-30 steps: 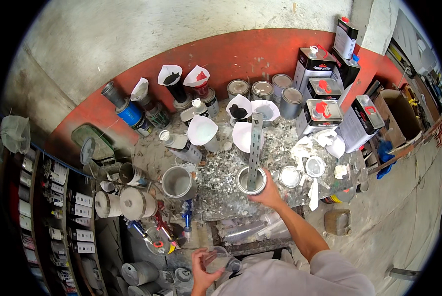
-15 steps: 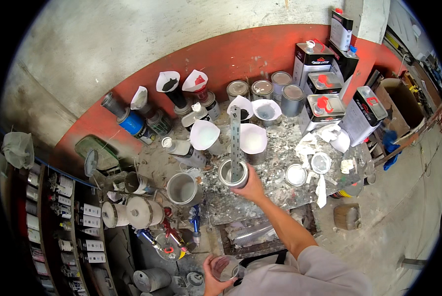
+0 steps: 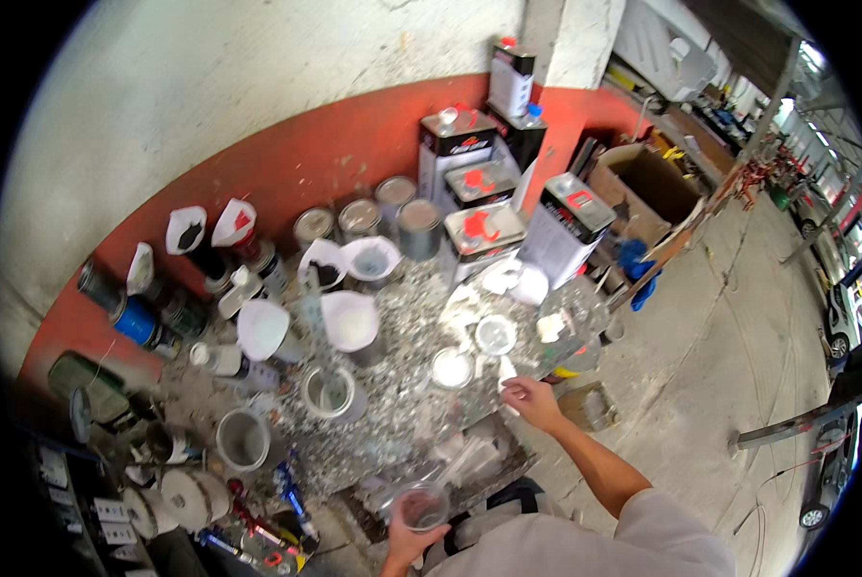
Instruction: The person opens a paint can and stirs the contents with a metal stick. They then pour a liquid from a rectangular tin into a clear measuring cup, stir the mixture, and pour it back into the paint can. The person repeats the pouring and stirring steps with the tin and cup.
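Note:
Near the lower edge, my left hand point(image 3: 410, 540) is wrapped round a clear plastic cup point(image 3: 421, 507) with a reddish tint inside. My right hand point(image 3: 535, 404) is at the table's front right edge, its fingers pinched on the end of a crumpled white strip of tissue point(image 3: 507, 369). Just behind it are a small round tub point(image 3: 495, 335) and a white-filled lid or dish point(image 3: 452, 367). An open metal can point(image 3: 330, 392) stands apart from both hands. A steel ruler point(image 3: 313, 313), blurred, stands upright in it.
Paper-topped cups point(image 3: 351, 320) and closed paint cans point(image 3: 418, 229) stand behind the open can. Rectangular metal solvent cans point(image 3: 568, 231) are at the back right. A grey bucket point(image 3: 245, 439) and spray guns point(image 3: 296, 500) are at the left. A cardboard box point(image 3: 646, 188) is beyond the table.
The view has swung to the right. My right hand has let go of the metal can and moved right to the white tissue. My left hand still holds the cup.

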Tool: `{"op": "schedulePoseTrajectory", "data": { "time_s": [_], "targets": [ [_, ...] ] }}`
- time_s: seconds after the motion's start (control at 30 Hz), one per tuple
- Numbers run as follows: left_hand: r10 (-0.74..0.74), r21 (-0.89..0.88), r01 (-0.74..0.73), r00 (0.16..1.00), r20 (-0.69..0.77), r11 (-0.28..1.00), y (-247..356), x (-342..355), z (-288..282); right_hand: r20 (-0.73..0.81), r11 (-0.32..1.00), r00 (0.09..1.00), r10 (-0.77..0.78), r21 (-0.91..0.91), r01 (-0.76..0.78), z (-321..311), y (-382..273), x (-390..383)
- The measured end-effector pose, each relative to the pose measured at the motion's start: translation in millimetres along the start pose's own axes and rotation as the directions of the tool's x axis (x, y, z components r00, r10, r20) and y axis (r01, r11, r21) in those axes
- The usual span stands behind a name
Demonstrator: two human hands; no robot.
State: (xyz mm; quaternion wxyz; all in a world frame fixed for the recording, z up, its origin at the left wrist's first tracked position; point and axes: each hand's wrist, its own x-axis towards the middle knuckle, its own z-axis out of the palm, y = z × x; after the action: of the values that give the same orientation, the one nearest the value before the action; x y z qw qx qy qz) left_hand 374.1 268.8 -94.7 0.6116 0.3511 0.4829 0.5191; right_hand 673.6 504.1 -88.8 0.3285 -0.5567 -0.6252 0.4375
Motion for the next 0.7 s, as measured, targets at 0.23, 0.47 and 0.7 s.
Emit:
{"op": "schedulePoseTrajectory", "data": {
  "time_s": [0.23,0.47,0.7],
  "targets": [
    [0.088,0.154,-0.085,0.996,-0.016,0.984,32.9,86.5,27.0,-0.150,0.980,0.973,-0.174,-0.123,0.156,-183.1,-85.5,107.1],
    [0.023,0.024,-0.017,0.961,-0.275,1.000,-60.0,120.4,80.8,-0.193,0.929,0.910,-0.367,-0.116,0.350,-279.3,-159.3,335.9],
    [0.013,0.022,-0.002,0.863,-0.505,1.000,-47.7,109.1,135.5,-0.420,0.828,0.743,-0.521,-0.461,0.321,-296.9,-232.4,503.4]
  ]
}}
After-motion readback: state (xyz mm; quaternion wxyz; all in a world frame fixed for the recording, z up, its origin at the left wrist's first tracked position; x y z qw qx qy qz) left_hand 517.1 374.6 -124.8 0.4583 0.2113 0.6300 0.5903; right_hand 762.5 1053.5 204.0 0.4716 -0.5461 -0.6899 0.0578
